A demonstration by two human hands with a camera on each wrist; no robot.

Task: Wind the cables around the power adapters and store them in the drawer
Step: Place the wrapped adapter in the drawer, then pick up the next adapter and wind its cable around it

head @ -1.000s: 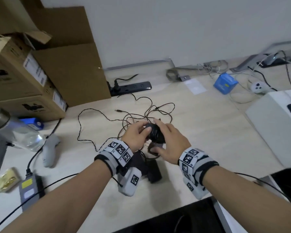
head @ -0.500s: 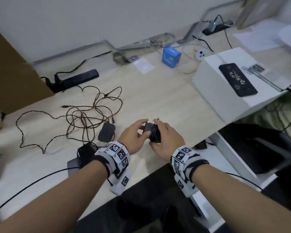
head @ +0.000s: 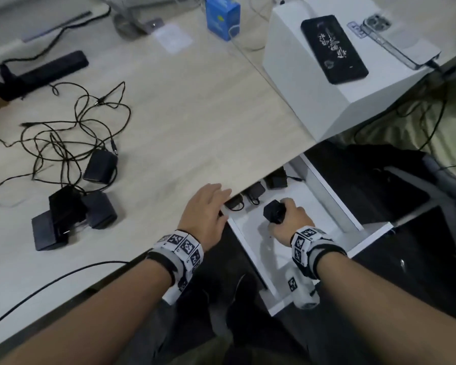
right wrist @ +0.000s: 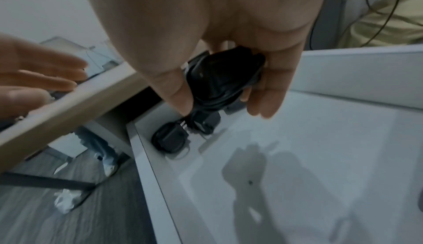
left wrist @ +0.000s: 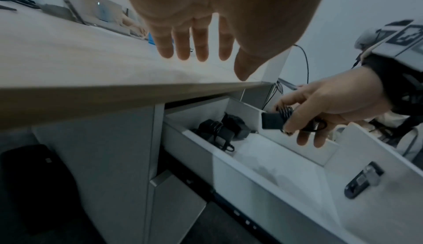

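My right hand grips a black power adapter with its cable wound round it, held above the open white drawer. The left wrist view shows the same adapter between thumb and fingers; the right wrist view shows the adapter over the drawer floor. Wound adapters lie at the drawer's back, partly under the desk edge. My left hand hovers open with straight fingers over the desk's front edge. Several unwound adapters with tangled cables lie on the desk at left.
A white box with a black phone on it sits at the back right. A blue carton and a black power strip lie toward the back. A chair stands right of the drawer.
My left hand has let go of the wound adapter and spread open over the desk edge. My right hand has carried the adapter rightward and down over the open drawer. My view swung right.
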